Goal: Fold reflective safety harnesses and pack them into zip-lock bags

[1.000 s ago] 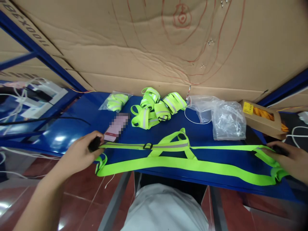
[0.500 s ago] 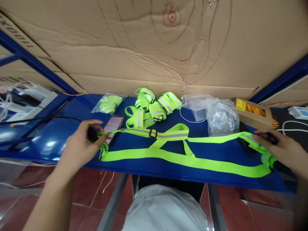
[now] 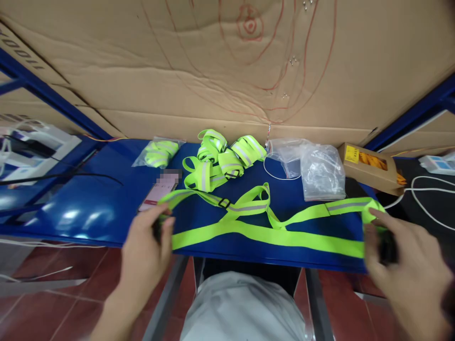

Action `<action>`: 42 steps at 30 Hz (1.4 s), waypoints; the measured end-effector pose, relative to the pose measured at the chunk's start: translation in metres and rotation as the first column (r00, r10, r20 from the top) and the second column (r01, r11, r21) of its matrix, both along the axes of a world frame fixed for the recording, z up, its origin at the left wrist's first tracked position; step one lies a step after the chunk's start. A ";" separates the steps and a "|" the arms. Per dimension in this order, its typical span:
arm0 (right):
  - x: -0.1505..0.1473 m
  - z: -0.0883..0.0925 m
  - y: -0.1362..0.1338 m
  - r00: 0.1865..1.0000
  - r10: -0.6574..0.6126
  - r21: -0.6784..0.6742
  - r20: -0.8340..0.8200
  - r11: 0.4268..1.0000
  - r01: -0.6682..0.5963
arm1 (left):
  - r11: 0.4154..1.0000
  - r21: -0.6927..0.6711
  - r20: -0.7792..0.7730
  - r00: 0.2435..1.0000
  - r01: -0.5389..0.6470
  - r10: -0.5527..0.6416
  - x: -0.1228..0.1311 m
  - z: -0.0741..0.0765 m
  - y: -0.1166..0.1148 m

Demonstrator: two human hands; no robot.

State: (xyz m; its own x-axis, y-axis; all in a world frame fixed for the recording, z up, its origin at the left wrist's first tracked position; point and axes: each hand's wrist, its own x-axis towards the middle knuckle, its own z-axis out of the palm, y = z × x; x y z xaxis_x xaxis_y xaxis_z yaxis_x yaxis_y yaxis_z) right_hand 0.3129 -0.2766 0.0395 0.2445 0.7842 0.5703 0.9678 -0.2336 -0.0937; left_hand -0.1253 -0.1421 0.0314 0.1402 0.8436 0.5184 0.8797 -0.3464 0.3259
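Note:
A neon green strap harness (image 3: 263, 234) with grey stripes and a black slider lies spread along the front of the blue table. Its left end is gripped in my left hand (image 3: 149, 239), beside a phone (image 3: 161, 187); something dark shows between the fingers. Its right end is gripped in my right hand (image 3: 401, 255), also with a dark piece in the fingers. Behind the harness sit several rolled green straps (image 3: 231, 158). Another green strap is packed in a clear bag (image 3: 159, 152) to their left.
Clear plastic bags (image 3: 323, 173) and a cardboard box (image 3: 371, 166) with orange contents stand at the back right. Cardboard (image 3: 213, 71) with red drawn lines rises behind the table (image 3: 92, 203). White devices and cables lie at both sides.
Both hands have moved inward and lower, closer together. The upper strap has gone from stretched to slacker, and more of the phone shows.

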 end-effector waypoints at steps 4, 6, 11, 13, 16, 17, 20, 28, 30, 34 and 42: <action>-0.053 -0.001 0.030 0.946 0.309 -0.143 0.096 0.945 -0.294 | 0.961 -0.087 0.037 0.965 0.264 -0.261 0.059 -0.015 -0.016; -0.079 -0.001 0.043 0.909 0.415 -0.180 0.048 0.898 -0.401 | 0.912 -0.120 0.008 0.919 0.393 -0.395 0.087 -0.016 -0.021; -0.123 -0.002 0.059 0.830 0.555 -0.209 -0.046 0.807 -0.552 | 0.809 -0.081 -0.123 0.799 0.583 -0.588 0.122 -0.005 -0.024; -0.129 -0.003 0.061 0.821 0.567 -0.208 -0.069 0.796 -0.568 | 0.789 -0.059 -0.169 0.773 0.612 -0.612 0.124 -0.003 -0.022; -0.132 -0.006 0.063 0.826 0.556 -0.217 -0.094 0.798 -0.562 | 0.778 -0.076 -0.212 0.752 0.624 -0.624 0.125 -0.004 -0.019; -0.132 -0.007 0.064 0.829 0.551 -0.222 -0.097 0.800 -0.557 | 0.776 -0.092 -0.231 0.745 0.623 -0.626 0.125 -0.005 -0.018; -0.131 -0.008 0.064 0.844 0.532 -0.237 -0.072 0.813 -0.533 | 0.774 -0.122 -0.301 0.720 0.621 -0.625 0.128 -0.004 -0.017; -0.136 -0.011 0.066 0.849 0.528 -0.285 0.002 0.814 -0.505 | 0.746 -0.089 -0.334 0.686 0.660 -0.647 0.137 0.000 -0.022; -0.141 -0.011 0.066 0.843 0.537 -0.278 0.024 0.814 -0.510 | 0.727 -0.100 -0.306 0.674 0.679 -0.672 0.140 0.000 -0.025; -0.139 -0.005 0.068 0.836 0.545 -0.268 -0.067 0.797 -0.541 | 0.702 -0.174 -0.148 0.687 0.690 -0.712 0.139 0.006 -0.024; -0.113 0.040 0.065 0.699 0.602 -0.111 -0.386 0.722 -0.683 | 0.559 -0.310 0.422 0.638 0.769 -0.644 0.102 0.052 0.004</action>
